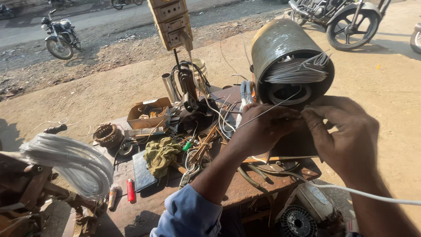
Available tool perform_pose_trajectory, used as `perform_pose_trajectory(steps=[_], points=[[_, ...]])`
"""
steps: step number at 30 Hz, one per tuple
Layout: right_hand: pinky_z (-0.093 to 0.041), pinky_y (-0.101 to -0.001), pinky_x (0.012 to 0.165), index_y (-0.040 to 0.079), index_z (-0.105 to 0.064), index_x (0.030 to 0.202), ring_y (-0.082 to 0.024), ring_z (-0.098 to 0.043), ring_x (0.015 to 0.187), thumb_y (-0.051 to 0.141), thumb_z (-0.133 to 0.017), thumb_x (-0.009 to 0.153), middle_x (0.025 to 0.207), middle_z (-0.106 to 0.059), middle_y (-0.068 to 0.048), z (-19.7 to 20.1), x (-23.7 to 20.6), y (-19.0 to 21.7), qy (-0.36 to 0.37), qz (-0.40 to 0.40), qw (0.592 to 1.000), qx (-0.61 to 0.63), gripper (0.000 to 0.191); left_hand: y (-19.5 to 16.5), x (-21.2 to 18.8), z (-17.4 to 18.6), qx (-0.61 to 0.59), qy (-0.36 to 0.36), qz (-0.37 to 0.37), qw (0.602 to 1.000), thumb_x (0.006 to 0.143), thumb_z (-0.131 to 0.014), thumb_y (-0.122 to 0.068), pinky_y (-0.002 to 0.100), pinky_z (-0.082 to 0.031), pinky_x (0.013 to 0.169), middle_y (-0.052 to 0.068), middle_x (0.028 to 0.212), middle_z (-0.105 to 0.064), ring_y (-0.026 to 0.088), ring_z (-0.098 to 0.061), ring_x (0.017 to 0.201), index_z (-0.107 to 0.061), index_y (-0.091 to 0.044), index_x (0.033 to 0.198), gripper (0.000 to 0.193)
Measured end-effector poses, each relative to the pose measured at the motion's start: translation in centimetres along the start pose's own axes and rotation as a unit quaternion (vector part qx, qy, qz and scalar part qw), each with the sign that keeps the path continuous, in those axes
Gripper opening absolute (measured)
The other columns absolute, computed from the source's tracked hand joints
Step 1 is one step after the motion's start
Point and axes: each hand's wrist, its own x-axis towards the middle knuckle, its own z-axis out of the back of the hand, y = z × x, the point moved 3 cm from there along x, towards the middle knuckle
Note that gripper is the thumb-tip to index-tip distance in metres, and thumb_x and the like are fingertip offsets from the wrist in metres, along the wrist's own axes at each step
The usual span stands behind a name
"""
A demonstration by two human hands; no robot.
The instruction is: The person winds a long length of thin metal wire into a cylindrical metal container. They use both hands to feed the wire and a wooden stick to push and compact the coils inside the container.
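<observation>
Motor stator [291,61], one dark steel cylinder lying on its side at the far right of the tabletop [245,186], shows its open end with a bundle of pale winding wires [296,72] spilling out. Both hands work just below that opening. Left hand [263,127] has its fingers pinched together on a thin straight wire [267,109] that slants up toward the stator; right hand [344,131] has its fingers curled together at the same wire ends, touching the left fingertips.

One rusty-brown tabletop carries clutter: one open cardboard box [147,114], one crumpled olive rag [161,153], one red lighter [130,189], one small coil of brown copper wire [107,134], and a bundle of thin brown sticks [204,147]. One large hank of white wire [72,162] sits at left. One stack of yellowish rectangular switch boxes [172,22] hangs above. Four motorcycles show on the dirt ground: one parked at top left [59,37], one at top right [337,19], and two cut off by the top edge.
</observation>
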Motion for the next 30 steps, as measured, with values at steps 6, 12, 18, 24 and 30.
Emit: perform_pose_trajectory(steps=[6, 12, 18, 24, 30], points=[[-0.059, -0.0329, 0.075, 0.004, -0.079, 0.108, -0.020, -0.077, 0.087, 0.019, -0.073, 0.095, 0.097, -0.080, -0.013, -1.1, 0.0, -1.5, 0.092, -0.129, 0.977, 0.140, 0.021, -0.6, 0.1, 0.5, 0.024, 0.024, 0.036, 0.999, 0.094, -0.072, -0.034, 0.041, -0.038, 0.103, 0.001, 0.093, -0.079, 0.019, -0.073, 0.095, -0.077, -0.019, 0.114, 0.027], [-0.059, -0.0281, 0.079, 0.005, -0.062, 0.135, -0.015, -0.076, 0.089, 0.012, -0.067, 0.093, 0.096, -0.080, -0.010, -2.2, 0.5, -2.3, 0.152, -0.223, 0.923, 0.273, 0.043, -1.8, -0.8, 0.6, 0.012, -0.043, -0.061, 0.997, 0.102, -0.067, -0.030, 0.043, -0.038, 0.107, 0.001, 0.103, -0.078, 0.019, -0.072, 0.107, -0.074, -0.017, 0.116, 0.021], [-0.059, -0.0301, 0.084, 0.002, -0.059, 0.135, -0.015, -0.075, 0.096, 0.014, -0.062, 0.098, 0.102, -0.079, -0.010, -2.3, 1.3, -2.0, 0.196, -0.225, 0.884, 0.360, 0.039, -2.0, -1.0, 0.7, 0.030, -0.053, -0.071, 0.996, 0.100, -0.066, -0.029, 0.045, -0.036, 0.109, 0.005, 0.112, -0.077, 0.022, -0.070, 0.113, -0.073, -0.013, 0.121, 0.027], [-0.060, -0.0312, 0.079, 0.013, -0.069, 0.129, -0.015, -0.079, 0.088, 0.021, -0.063, 0.099, 0.095, -0.082, -0.007, -1.9, 0.6, -1.6, 0.192, -0.164, 0.948, 0.195, 0.032, -1.6, -1.7, 0.3, 0.019, -0.014, -0.036, 0.999, 0.108, -0.056, -0.026, 0.046, -0.035, 0.114, 0.008, 0.111, -0.071, 0.025, -0.064, 0.115, -0.067, -0.009, 0.131, 0.031], [-0.062, -0.0317, 0.082, 0.006, -0.067, 0.115, -0.017, -0.081, 0.094, 0.017, -0.070, 0.094, 0.098, -0.082, -0.008, -1.9, 0.3, -2.8, 0.158, -0.153, 0.952, 0.214, 0.025, -1.5, -2.2, -0.5, -0.164, -0.087, 0.041, 0.982, 0.104, -0.056, -0.024, 0.039, -0.052, 0.094, 0.009, 0.113, -0.066, 0.024, -0.063, 0.111, -0.066, -0.007, 0.130, 0.034]])
